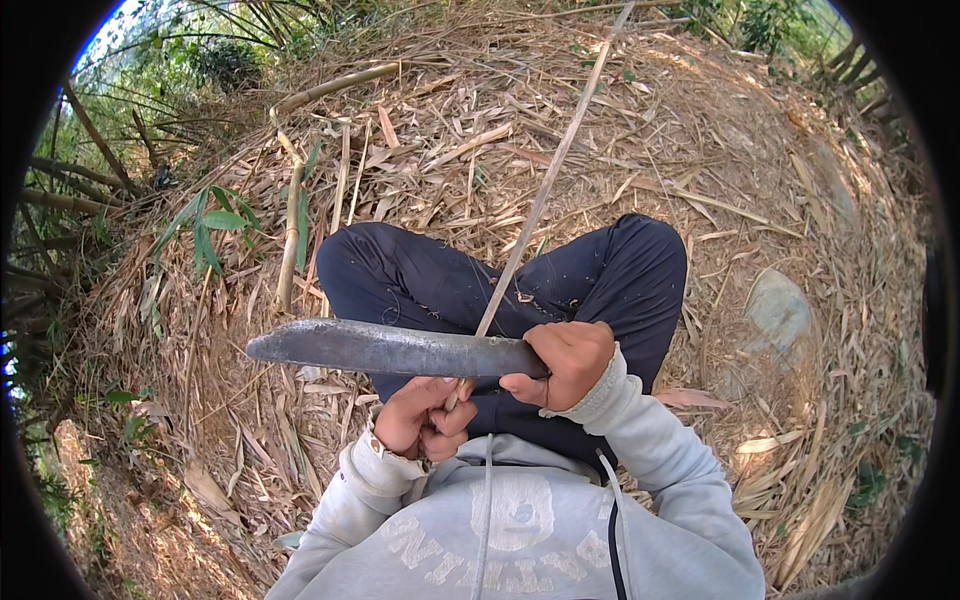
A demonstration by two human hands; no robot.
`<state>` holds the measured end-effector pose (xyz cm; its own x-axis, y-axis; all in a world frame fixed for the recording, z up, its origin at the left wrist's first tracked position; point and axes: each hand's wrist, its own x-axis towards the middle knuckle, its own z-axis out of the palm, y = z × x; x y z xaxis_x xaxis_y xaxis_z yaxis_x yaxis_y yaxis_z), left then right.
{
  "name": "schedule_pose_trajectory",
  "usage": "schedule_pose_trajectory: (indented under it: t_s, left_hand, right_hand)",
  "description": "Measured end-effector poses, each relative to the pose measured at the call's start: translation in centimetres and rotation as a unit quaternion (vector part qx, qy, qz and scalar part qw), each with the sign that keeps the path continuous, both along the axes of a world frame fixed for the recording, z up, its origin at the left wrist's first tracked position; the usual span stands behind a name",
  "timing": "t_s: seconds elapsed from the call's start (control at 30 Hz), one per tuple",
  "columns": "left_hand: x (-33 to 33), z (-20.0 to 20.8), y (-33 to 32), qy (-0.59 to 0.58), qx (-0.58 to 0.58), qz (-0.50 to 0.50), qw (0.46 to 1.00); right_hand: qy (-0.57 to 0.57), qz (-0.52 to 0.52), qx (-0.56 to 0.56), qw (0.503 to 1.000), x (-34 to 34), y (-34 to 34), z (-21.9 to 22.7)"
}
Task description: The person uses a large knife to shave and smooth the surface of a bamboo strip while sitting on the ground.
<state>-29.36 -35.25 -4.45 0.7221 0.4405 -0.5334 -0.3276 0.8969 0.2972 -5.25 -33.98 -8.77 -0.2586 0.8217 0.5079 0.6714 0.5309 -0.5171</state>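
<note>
A machete (390, 348) with a broad, dark, worn blade lies crosswise over my lap, its tip to the left. My right hand (572, 362) is closed around its near end, and the handle is hidden in the fist. A long thin strip of bamboo (548, 178) runs from my lap away to the far upper edge, passing beneath the blade. My left hand (428, 418) is closed on the strip's near end, just below the blade. Whether the edge touches the strip cannot be made out.
My crossed legs in dark trousers (395, 268) frame the work. Dry bamboo leaves (450, 150) cover the ground. A bent bamboo stalk (292, 215) lies at the left beside a green leafy sprig (215, 220). A pale stone (777, 308) sits at the right.
</note>
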Motion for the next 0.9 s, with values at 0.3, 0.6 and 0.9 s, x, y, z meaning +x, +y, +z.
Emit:
schedule_pose_trajectory:
  t_s: [0.3,0.6,0.9]
  left_hand:
    - [0.4,1.1,1.0,0.053,-0.009,-0.031,0.998]
    - [-1.1,1.4,-0.5,0.046,0.000,-0.022,0.999]
    - [-3.0,1.7,-2.3,0.073,-0.013,-0.059,0.996]
  right_hand:
    - [-0.078,0.008,0.037,0.996,1.3,0.8,2.0]
    - [-0.072,-0.081,0.003,0.994,6.0,2.9,-0.3]
    - [-0.011,-0.206,-0.073,0.976,9.4,4.7,-1.2]
